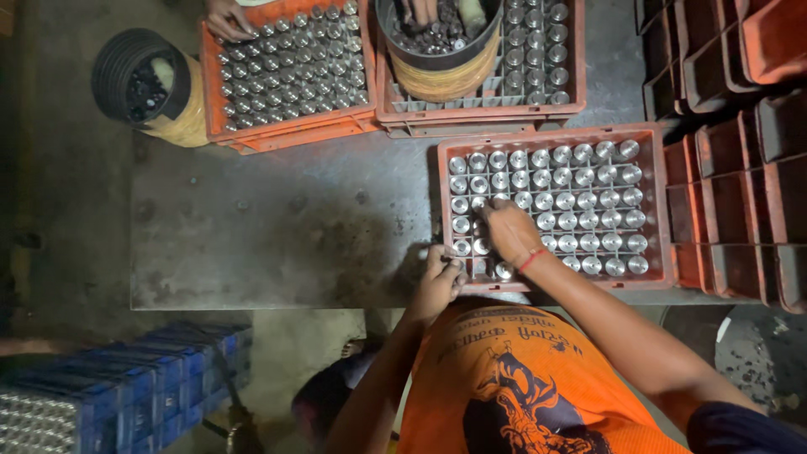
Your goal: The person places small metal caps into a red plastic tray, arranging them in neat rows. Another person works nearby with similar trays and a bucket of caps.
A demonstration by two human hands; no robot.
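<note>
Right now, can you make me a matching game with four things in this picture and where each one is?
Things:
1. Right hand
2. Left hand
3. Black bucket with yellow bottom
4. Blue crates

Places:
A. On the floor, bottom left of the picture
B. Inside the near orange crate, on the shiny metal cups
C. At the far left end of the gray table
D. At the near orange crate's front left corner

Pairs: 1-B, 2-D, 3-C, 4-A
</note>
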